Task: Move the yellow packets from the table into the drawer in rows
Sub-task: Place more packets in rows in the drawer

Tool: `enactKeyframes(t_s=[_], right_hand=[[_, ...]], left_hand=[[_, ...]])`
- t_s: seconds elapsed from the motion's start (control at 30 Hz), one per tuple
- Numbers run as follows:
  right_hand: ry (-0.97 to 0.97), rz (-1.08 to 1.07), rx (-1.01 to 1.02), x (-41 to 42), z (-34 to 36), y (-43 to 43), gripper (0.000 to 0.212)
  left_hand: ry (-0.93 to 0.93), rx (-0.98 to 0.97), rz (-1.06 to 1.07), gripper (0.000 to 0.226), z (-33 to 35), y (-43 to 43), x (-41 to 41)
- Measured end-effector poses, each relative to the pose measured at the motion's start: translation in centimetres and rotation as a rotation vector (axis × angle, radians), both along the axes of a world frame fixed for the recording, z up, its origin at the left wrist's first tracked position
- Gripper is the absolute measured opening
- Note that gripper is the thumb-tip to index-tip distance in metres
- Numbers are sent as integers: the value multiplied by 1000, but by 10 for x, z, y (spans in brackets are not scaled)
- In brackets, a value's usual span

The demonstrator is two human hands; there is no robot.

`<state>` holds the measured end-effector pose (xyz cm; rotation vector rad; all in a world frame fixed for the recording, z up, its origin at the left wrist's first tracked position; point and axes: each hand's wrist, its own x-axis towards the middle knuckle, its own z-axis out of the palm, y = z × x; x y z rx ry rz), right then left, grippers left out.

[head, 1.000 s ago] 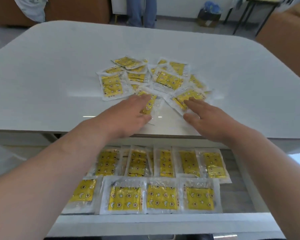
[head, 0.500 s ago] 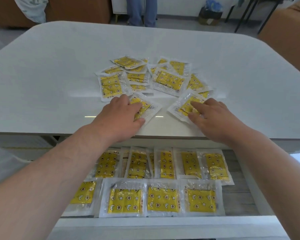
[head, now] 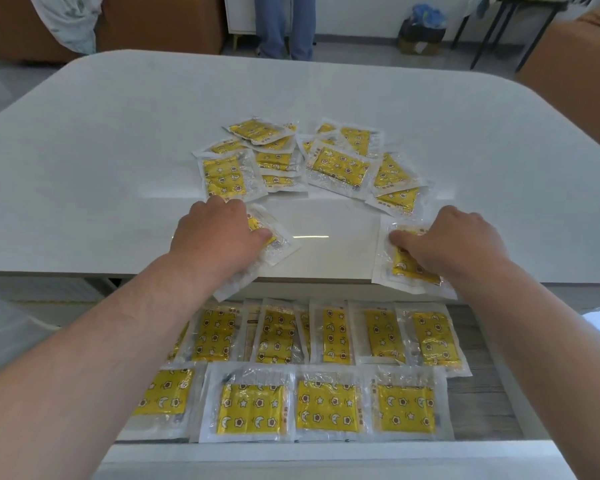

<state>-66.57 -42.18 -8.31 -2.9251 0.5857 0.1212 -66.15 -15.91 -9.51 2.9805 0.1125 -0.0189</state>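
1. The left hand [head: 219,244] is covering most of a yellow packet in clear plastic wrap [head: 280,244]. Its fingertips are lying out of sight, so I cannot tell if it is gripping or only pressing.
2. The right hand [head: 454,247] is hiding much of a second yellow packet [head: 411,270] in the same way.
3. The left forearm [head: 101,358] is masking the left ends of both packet rows [head: 326,407] in the white drawer [head: 326,452].
4. The top edge is cutting off a person in blue trousers [head: 284,26] above the legs.
5. The packets' print is showing too small to read.

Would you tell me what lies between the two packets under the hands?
Bare tabletop separates left packet and right packet, in the head view.
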Motion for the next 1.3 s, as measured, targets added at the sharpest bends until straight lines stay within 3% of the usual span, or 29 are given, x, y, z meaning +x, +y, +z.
enactKeyframes(t_s=[0.13,0.23,0.33,0.43,0.5,0.6,0.8,0.97,1.07,1.23,1.3], right_hand=[[-67,0,115,-2,0,4,74],[-15,-19,94,-2,5,2,67],[69,-10,52,-3,11,2,57],[76,-20,156,-1,12,3,53],[66,-20,228,1,12,3,50],[52,-28,383,4,17,-2,44],[44,-92,835,16,24,-22,22],[-168,-202,1120,56,29,-27,14],[-204,-102,1034,80,26,-10,22],[-162,309,581,121,29,31,20],[-151,447,385,138,23,45,33]], left_hand=[[19,-183,70,60,0,3,1],[26,-278,108,59,3,7,4],[80,-386,154,37,9,12,8],[169,-646,247,22,13,24,14],[207,-879,338,26,17,28,13],[233,-1087,413,28,18,27,14],[141,-1226,488,46,15,40,33],[106,-1263,505,9,30,52,72],[99,-1221,524,11,34,53,92],[87,-1050,522,14,27,48,107],[41,-948,537,22,25,51,111]])
